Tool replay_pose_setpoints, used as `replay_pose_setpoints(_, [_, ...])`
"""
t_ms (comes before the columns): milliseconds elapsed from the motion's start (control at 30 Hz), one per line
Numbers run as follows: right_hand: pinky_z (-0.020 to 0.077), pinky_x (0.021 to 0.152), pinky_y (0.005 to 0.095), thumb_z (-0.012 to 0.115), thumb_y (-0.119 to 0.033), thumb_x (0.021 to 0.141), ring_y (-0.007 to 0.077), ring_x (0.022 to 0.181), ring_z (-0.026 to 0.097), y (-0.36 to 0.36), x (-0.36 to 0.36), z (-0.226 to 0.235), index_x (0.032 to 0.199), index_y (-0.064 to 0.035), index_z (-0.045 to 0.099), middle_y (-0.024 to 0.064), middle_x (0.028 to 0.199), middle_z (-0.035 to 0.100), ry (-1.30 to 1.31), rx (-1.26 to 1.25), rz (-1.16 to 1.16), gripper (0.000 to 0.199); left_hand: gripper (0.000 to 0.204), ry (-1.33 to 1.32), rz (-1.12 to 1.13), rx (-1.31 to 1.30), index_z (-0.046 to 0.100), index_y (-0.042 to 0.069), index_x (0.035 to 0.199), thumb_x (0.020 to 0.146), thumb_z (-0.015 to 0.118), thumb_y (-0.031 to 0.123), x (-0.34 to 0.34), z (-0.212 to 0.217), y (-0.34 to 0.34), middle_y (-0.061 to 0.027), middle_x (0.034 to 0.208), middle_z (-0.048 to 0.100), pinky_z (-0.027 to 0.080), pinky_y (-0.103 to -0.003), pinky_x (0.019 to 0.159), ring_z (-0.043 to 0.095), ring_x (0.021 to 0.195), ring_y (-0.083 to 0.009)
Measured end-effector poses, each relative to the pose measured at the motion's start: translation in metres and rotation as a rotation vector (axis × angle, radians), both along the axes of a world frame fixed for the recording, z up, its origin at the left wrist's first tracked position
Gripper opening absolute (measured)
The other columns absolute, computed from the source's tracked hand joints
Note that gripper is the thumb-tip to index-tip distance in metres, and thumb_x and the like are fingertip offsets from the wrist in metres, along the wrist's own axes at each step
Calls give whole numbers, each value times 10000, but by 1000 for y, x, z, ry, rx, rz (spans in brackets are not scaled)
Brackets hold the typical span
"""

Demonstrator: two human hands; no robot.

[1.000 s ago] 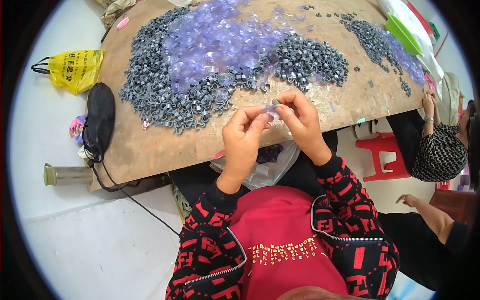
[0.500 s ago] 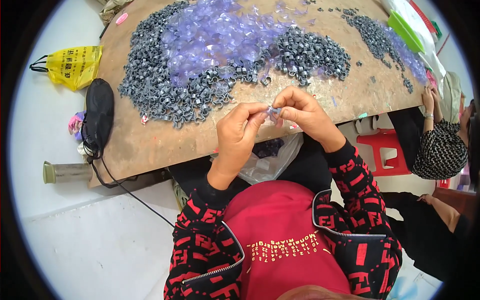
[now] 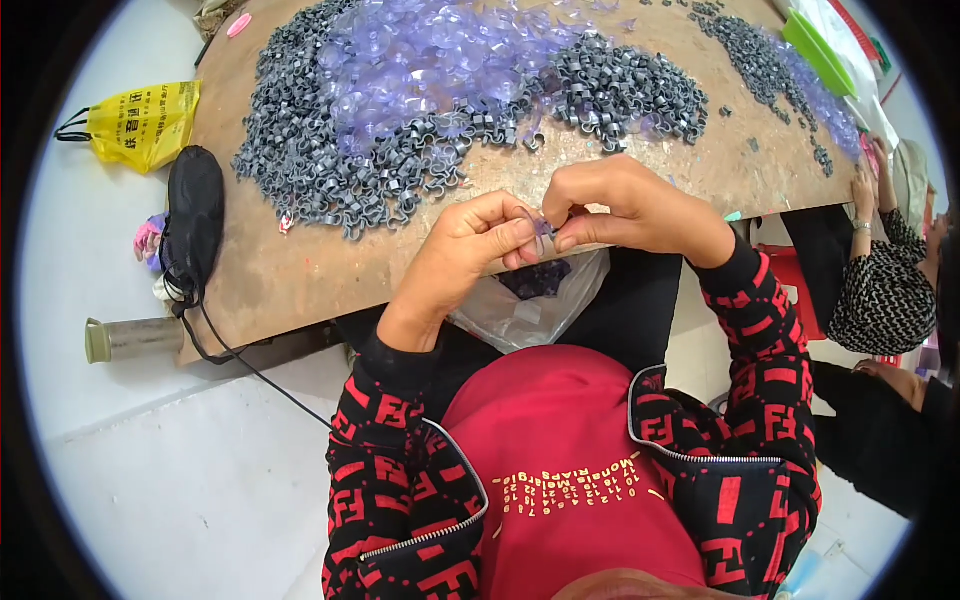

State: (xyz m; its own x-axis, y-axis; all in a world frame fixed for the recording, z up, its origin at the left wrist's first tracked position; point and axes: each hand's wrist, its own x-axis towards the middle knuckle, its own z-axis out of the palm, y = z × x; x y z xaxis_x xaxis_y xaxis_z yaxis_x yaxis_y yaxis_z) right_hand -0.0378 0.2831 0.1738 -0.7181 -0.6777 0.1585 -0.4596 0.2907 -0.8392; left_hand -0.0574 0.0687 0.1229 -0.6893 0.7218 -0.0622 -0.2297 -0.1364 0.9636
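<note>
Two hands pinching one tiny clear piece at the near edge of the tabletop.

Both the left hand [image 3: 470, 250] and the right hand [image 3: 625, 205] have their fingers pressed together on a small purple-tinted clear piece [image 3: 541, 228], held just above the near edge of the tabletop [image 3: 300, 280] and over a clear plastic bag [image 3: 520, 305] hanging below it. The piece is so small and slick-looking that, to my eye, a slight slip of either thumb could flick it down past the bag to the floor. The heap of grey clips [image 3: 330, 160] and the mound of clear suction cups [image 3: 430, 50] lie just beyond the knuckles, so a sleeve dragged forward could sweep some off the edge. At the far right another person's hand [image 3: 862, 195] works its own pile, well apart.
</note>
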Motion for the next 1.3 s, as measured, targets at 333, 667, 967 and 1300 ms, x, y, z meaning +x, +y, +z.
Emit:
replay_pose_setpoints(333, [460, 555, 227, 676, -229, 798, 133, 688, 553, -21, 18, -65, 868, -69, 469, 53, 823, 554, -696, -921, -152, 271, 157, 1101, 304, -163, 589, 32, 884, 738, 595, -24, 8, 16, 4, -96, 699, 560, 419, -319, 541, 532, 602, -251])
replay_pose_setpoints(667, [430, 615, 296, 681, -139, 737, 211, 687, 565, -11, 8, 4, 754, -38, 545, 57, 714, 555, 70, 23, -58, 170, 108, 24, -107, -126, 570, 8, 905, 871, 547, 108, 1, 20, -12, -43, 762, 608, 437, -232, 591, 555, 686, -96])
replay_pose_setpoints(967, [449, 644, 269, 643, -213, 824, 119, 666, 550, -22, 30, -56, 837, -53, 478, 54, 816, 562, -653, -723, -167, 231, 69, 944, 201, -169, 563, 21, 882, 831, 566, 68, 14, 16, -3, -93, 738, 577, 430, -273, 571, 567, 661, -195])
replay_pose_setpoints(1300, [425, 577, 283, 690, -189, 739, 219, 625, 560, -10, 9, 0, 776, -53, 569, 70, 693, 563, 248, 94, 17, 186, 63, 114, -149, -203, 561, 24, 887, 867, 537, 79, 0, 31, -15, -33, 714, 571, 411, -257, 538, 521, 601, -111])
